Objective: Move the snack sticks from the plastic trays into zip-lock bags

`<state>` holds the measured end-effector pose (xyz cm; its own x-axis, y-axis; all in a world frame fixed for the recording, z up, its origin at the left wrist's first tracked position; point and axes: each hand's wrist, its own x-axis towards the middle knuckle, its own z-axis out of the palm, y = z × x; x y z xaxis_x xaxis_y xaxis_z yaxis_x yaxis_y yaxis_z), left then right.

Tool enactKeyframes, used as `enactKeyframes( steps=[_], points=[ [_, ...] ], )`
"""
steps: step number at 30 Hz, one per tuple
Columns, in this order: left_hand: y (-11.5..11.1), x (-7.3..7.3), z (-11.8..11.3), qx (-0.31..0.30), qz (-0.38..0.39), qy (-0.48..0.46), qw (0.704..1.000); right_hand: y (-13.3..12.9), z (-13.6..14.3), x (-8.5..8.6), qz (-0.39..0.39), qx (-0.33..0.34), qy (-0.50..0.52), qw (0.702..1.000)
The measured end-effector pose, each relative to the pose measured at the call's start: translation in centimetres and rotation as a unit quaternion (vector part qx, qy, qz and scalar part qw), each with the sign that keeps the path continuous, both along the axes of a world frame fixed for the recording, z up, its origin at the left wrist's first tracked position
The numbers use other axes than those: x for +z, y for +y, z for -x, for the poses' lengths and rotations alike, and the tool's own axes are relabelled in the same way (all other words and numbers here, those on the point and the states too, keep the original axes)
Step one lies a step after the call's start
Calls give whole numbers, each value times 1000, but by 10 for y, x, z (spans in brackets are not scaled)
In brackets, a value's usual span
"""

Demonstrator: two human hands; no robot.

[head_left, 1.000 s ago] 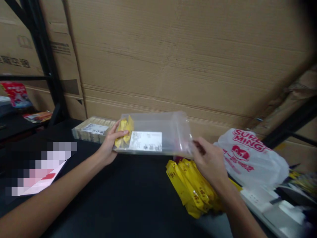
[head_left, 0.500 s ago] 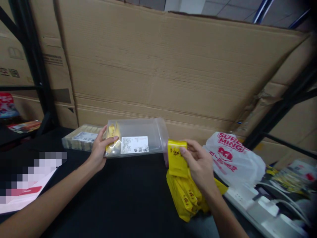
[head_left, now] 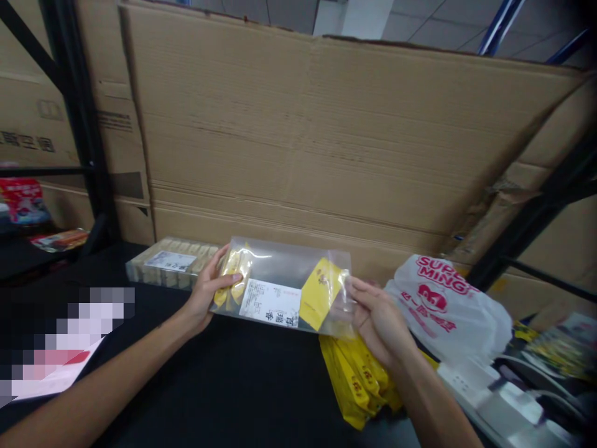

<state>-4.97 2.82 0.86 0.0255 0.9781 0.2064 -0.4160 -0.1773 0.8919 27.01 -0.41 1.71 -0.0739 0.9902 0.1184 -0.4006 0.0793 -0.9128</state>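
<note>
Between my hands is a clear plastic bag (head_left: 275,255) with a white printed label (head_left: 273,302). My left hand (head_left: 205,292) is closed on its left end, thumb in front, where yellow packets (head_left: 236,274) lie inside. A single yellow packet (head_left: 321,292) sits tilted inside the bag's right part. At the right end, my right hand (head_left: 380,314) is closed on the bag's edge; some fingertips are hidden behind the plastic. Below that hand, a pile of yellow packets (head_left: 357,379) lies on the black table surface (head_left: 224,392).
A filled clear pack (head_left: 163,258) with a label lies behind my left hand. To the right are a white plastic bag (head_left: 448,311) with red print and a white power strip (head_left: 485,398) with plugs. Cardboard (head_left: 298,137) walls the back. A pink-white sheet (head_left: 69,367) lies left.
The yellow packet in my right hand has moved left into the clear bag. My right hand is now at the bag's edge, and the bag has shifted right and slightly down.
</note>
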Motion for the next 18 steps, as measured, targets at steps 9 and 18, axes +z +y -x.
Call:
enactKeyframes(
  steps=[9,18],
  points=[
    [-13,5,-7,-52,36,-8,998,-30,9,19,37,283,-12,958],
    [-34,0,-21,-145,-5,-5,989,-43,58,-3,23,249,-131,959]
  ],
)
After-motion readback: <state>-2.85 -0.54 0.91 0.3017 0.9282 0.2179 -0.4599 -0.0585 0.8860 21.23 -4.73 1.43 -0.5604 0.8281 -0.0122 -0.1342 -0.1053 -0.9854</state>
